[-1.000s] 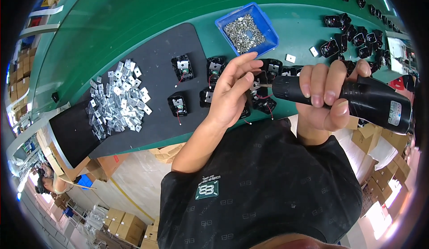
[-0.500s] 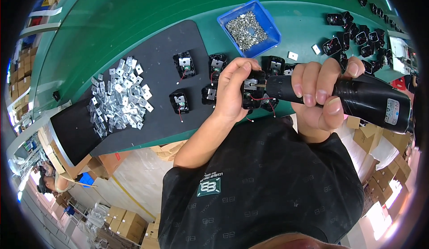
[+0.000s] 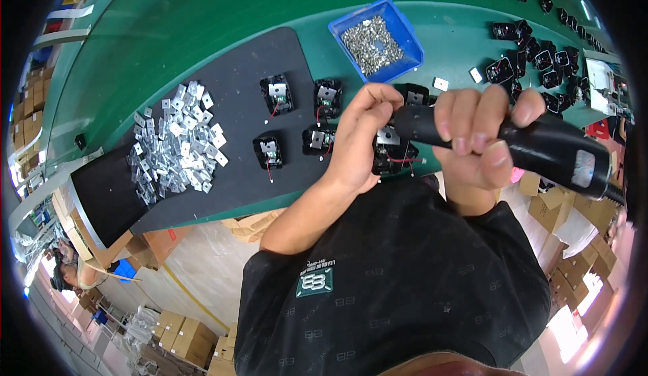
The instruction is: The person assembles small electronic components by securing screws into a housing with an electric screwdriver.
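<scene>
My left hand (image 3: 360, 133) is closed around a black plastic housing (image 3: 386, 167) with a metal plate (image 3: 387, 136) inside and red wires at its side. The hand covers much of the housing. My right hand (image 3: 476, 129) wraps round a black power screwdriver (image 3: 550, 150), held nearly level. Its nose is by my left thumb, over the housing; the bit's tip is hidden. Left of my hands, several similar housings with metal plates lie on a dark mat, such as a housing (image 3: 277, 94) and a nearer housing (image 3: 268, 150).
A blue bin (image 3: 413, 42) of small metal screws stands beyond my hands. A heap of metal plates (image 3: 179, 136) lies on the dark mat (image 3: 236, 72) at left. Two loose plates, including a white-looking plate (image 3: 441, 84), and many black housings (image 3: 501, 70) sit at right on the green table.
The screwdriver's nose has shifted slightly left and up, toward my left thumb. The bit, seen earlier against the metal plate, is now hidden. The housing appears lower and turned.
</scene>
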`<state>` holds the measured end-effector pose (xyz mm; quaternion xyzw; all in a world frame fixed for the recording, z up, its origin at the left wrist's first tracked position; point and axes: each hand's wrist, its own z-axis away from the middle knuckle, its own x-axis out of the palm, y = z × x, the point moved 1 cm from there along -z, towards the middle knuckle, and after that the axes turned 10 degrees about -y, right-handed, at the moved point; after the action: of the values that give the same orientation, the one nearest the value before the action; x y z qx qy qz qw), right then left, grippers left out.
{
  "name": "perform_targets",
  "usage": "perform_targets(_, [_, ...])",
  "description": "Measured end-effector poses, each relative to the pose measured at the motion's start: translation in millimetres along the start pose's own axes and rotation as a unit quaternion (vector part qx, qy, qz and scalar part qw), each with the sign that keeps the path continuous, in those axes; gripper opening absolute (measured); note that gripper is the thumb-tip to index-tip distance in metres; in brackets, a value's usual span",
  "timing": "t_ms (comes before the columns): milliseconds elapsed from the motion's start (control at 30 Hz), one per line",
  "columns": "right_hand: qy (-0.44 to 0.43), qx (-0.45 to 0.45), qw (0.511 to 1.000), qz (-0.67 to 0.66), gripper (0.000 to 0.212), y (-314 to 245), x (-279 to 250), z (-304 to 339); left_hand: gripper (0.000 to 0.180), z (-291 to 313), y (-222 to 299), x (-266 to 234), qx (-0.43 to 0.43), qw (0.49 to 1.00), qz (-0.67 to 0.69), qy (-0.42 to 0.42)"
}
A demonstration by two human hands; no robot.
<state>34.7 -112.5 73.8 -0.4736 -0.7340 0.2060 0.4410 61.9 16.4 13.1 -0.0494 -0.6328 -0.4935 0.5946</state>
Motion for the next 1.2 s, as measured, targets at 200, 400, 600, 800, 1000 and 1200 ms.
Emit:
perform_targets(200, [-0.048,-0.041,0.998,-0.004,0.073,-22.9,-1.5,-10.4,0.014,-1.1,-3.1,-7.7,-0.031,0.997,0.076,0.001])
perform_targets(400, [-0.072,-0.011,0.997,-0.036,0.075,-24.2,5.4,-1.8,0.013,-2.6,0.6,-11.3,0.032,0.999,0.02,-0.015])
perform_targets(600, [-0.074,0.035,0.997,-0.008,0.076,-21.4,2.8,5.1,0.02,-2.4,0.3,-11.7,0.048,0.998,-0.037,-0.03])
perform_targets(800, [-0.057,0.026,0.998,0.009,0.074,-14.3,5.1,8.0,0.021,-0.8,1.8,-5.7,0.033,0.999,-0.015,-0.003])
perform_targets(1000, [-0.054,0.019,0.998,0.014,0.074,-9.0,5.8,11.3,0.014,-1.4,-0.1,-7.0,0.043,0.999,0.003,-0.009])
perform_targets(1200, [-0.035,0.013,0.999,-0.001,0.072,-16.7,4.2,9.1,0.019,-0.5,-1.8,-9.5,0.019,1.0,0.004,-0.017])
